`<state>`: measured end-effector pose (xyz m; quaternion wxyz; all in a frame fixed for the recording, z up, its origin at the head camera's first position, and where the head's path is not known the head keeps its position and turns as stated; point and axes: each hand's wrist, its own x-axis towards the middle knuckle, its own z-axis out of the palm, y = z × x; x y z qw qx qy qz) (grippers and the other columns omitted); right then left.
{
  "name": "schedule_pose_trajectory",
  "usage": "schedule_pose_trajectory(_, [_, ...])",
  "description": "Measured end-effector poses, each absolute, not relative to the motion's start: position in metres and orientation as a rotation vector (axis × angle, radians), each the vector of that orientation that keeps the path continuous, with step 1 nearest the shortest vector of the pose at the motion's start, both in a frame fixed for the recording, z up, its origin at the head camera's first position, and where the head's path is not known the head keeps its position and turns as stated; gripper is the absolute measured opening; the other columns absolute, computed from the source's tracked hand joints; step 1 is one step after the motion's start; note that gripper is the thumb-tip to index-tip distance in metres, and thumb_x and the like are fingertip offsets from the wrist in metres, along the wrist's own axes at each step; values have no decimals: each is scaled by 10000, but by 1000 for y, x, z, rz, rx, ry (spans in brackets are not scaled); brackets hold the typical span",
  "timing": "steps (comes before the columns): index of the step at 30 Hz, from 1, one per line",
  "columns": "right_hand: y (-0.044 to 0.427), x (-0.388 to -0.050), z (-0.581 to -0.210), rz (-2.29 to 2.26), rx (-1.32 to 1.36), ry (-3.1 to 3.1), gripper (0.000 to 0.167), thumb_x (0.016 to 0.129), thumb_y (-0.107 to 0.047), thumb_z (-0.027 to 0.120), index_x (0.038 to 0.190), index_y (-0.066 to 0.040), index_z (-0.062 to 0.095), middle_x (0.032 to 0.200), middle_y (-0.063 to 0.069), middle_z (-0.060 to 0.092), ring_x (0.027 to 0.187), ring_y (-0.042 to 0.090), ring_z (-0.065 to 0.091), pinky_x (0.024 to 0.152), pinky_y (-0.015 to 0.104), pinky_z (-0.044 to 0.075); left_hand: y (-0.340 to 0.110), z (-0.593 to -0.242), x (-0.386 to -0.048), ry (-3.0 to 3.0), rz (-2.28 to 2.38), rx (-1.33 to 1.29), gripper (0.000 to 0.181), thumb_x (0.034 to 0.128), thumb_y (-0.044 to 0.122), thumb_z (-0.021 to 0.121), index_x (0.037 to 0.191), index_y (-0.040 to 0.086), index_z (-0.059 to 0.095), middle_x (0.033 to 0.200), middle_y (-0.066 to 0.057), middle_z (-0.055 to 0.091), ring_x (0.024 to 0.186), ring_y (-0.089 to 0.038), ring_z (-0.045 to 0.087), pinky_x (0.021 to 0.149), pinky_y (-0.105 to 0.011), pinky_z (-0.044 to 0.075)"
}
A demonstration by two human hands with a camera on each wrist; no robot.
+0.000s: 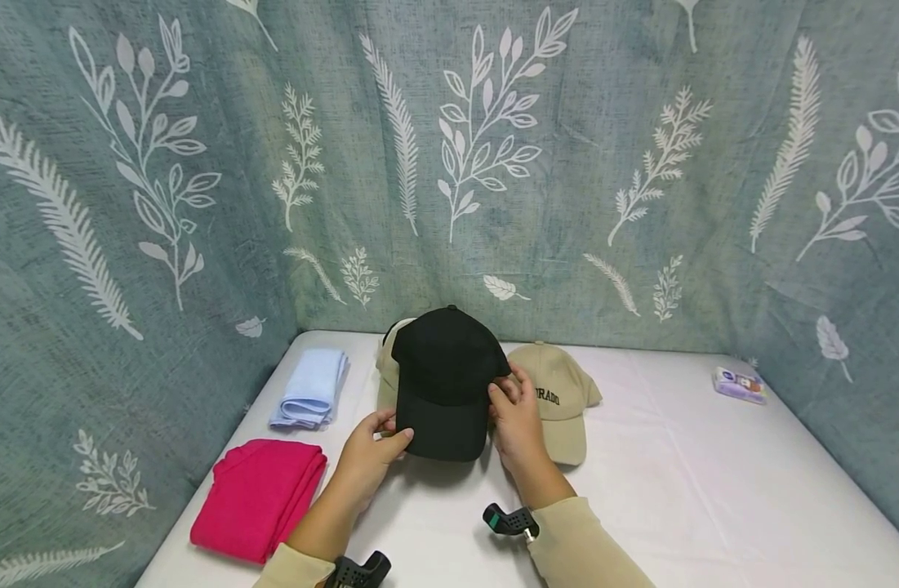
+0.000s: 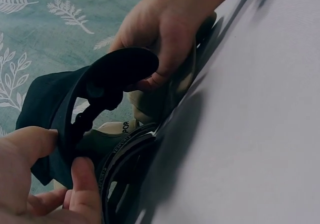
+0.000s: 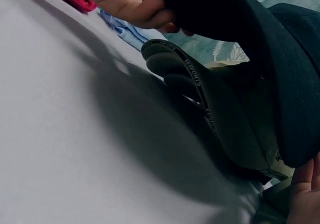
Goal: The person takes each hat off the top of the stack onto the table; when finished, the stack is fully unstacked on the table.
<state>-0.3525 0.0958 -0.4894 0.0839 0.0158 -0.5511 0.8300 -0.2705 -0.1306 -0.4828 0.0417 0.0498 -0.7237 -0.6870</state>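
Black and brim-down, the cap [image 1: 449,367] was held up off the table [image 1: 714,506], the left hand [image 1: 368,453] pinching one edge, the right hand [image 1: 521,420] the other; a tan cap [image 1: 564,400] lay beside it, partly hidden.

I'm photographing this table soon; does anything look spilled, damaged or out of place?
Nothing visible looks spilled or damaged. Mildly odd: the purple packet lies alone near the right edge of the table, well apart from the tan cap and folded pink cloth. The black cap tilts, but the left hand and right hand hold it.
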Motion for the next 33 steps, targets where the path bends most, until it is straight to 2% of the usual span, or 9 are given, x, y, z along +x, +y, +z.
schedule_pose_trajectory(4, [101, -350, -486, 2456, 75, -1641, 564, 1039, -3, 594, 1549, -127, 387, 1156, 1, 613, 867, 69, 553, 656, 165, 454, -129, -485, -270, -2214, -2129, 116, 617, 940, 131, 773, 1467, -50, 511, 1260, -190, 538, 1005, -216, 605, 802, -328, 609])
schedule_pose_trajectory(11, [112, -343, -481, 2445, 48, -1656, 543, 1043, -15, 599, 1539, -136, 415, 1124, -9, 628, 897, 83, 574, 654, 173, 464, -124, -485, -267, -2243, -2123, 48, 630, 932, 126, 780, 1471, -48, 505, 1239, -193, 530, 899, -173, 649, 804, -363, 618])
schedule_pose_trajectory(16, [120, -339, -479, 2446, 37, -1673, 540, 1041, -24, 610, 1531, -160, 429, 1122, -15, 662, 856, 78, 577, 641, 171, 472, -121, -484, -265, -2254, -2118, 26, 633, 937, 120, 771, 1476, -60, 492, 1240, -191, 522, 906, -174, 645, 818, -391, 622])
schedule_pose_trajectory(21, [127, -337, -476, 2432, 48, -1698, 534, 1041, -26, 611, 1522, -168, 426, 1141, -18, 674, 901, 84, 616, 703, 200, 515, -116, -484, -264, -2257, -2127, 19, 640, 940, 124, 771, 1481, -63, 485, 1254, -198, 522, 923, -179, 646, 844, -440, 623])
schedule_pose_trajectory(28, [136, -330, -472, 2441, 49, -1695, 536, 1044, -14, 598, 1526, -161, 414, 1146, -27, 693, 968, 105, 659, 747, 225, 543, -109, -483, -261, -2280, -2127, -4, 649, 939, 138, 773, 1484, -59, 481, 1258, -199, 523, 898, -159, 660, 802, -371, 622])
schedule_pose_trajectory(33, [143, -328, -470, 2451, 37, -1705, 551, 1048, -24, 597, 1542, -164, 398, 1151, -29, 682, 966, 99, 657, 747, 213, 540, -103, -478, -256, -2286, -2162, -9, 648, 950, 159, 769, 1494, -36, 475, 1273, -191, 510, 936, -166, 663, 842, -399, 621])
